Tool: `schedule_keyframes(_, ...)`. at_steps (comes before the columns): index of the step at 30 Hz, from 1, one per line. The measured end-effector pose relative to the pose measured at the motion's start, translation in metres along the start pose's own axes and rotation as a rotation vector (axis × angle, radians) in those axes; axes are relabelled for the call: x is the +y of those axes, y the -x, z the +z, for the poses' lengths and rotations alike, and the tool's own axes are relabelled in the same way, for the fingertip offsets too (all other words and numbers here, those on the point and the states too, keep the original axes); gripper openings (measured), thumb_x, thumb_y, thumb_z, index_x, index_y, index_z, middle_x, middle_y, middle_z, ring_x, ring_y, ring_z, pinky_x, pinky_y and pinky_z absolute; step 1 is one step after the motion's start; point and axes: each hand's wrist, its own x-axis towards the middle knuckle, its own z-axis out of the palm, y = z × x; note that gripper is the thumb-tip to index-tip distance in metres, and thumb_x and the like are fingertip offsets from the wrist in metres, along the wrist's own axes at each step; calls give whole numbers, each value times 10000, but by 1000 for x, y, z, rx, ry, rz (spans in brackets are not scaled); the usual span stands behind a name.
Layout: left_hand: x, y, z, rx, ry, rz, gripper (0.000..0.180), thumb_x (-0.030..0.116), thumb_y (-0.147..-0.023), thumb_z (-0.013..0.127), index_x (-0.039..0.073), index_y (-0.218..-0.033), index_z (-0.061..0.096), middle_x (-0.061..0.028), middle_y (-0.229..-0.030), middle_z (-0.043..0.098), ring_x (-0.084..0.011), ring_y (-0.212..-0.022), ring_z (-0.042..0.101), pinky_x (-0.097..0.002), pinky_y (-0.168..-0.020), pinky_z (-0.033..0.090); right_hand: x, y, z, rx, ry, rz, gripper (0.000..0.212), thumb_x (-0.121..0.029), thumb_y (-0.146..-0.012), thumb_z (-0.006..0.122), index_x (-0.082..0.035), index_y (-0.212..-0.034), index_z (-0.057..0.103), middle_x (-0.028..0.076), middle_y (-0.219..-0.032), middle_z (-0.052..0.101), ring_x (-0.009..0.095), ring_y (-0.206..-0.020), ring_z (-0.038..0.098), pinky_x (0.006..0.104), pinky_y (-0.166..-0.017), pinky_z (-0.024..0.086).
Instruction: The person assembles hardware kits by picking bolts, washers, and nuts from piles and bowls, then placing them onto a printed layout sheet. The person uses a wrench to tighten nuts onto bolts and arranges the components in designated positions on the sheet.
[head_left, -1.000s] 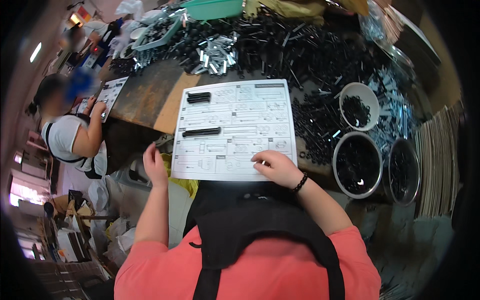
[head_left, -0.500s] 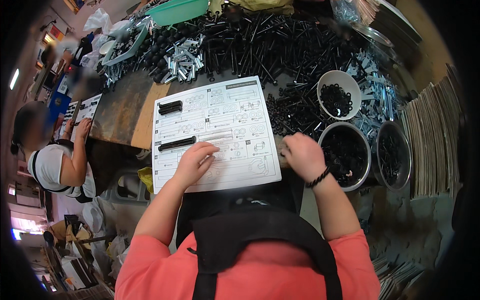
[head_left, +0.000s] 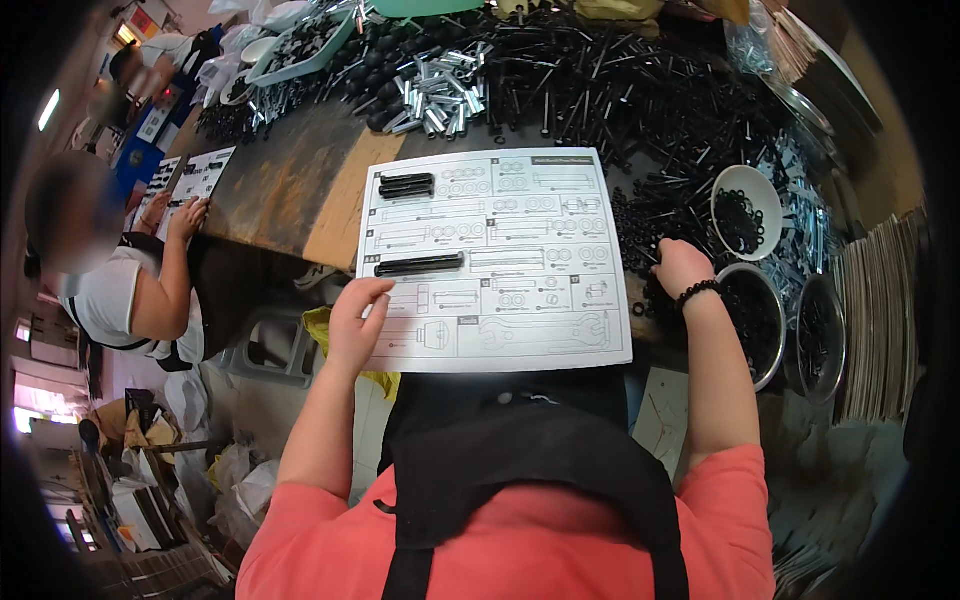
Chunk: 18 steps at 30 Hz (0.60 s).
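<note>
On the left half of the printed sheet [head_left: 560, 215] lie black bolts [head_left: 420, 264], parallel to the drawn rows, probably for easy comparing. The left hand [head_left: 352, 320], thumb and fingers slightly apart, is at its left edge, perhaps for steadying. Right of the sheet, the right hand [head_left: 686, 268] reaches small black parts [head_left: 648, 222]; its grip one cannot tell.

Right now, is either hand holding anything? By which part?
Left hand: nothing visible, at the sheet. Right hand: cannot tell, among small black parts.
</note>
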Motion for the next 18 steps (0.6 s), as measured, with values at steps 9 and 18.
schedule_keyframes(9, -87, -55, -17, 282, -86, -162, 167, 79, -848, 538, 0, -960, 633, -118, -888, 615, -230, -847, 588, -303, -757, 452, -10, 8, 3, 415, -227, -155, 128, -94, -773, 603, -34, -885, 617, 140, -875, 606, 322, -845, 586, 381, -747, 483)
schedule_keyframes(18, -139, -83, 18, 369, -271, -54, 161, 68, -827, 523, 20, -938, 628, -136, -905, 609, -299, -889, 555, -358, -778, 443, -130, 27, 14, 351, -290, -698, 175, -56, -757, 551, -77, -920, 612, 89, -809, 570, 271, -788, 573, 380, -661, 485)
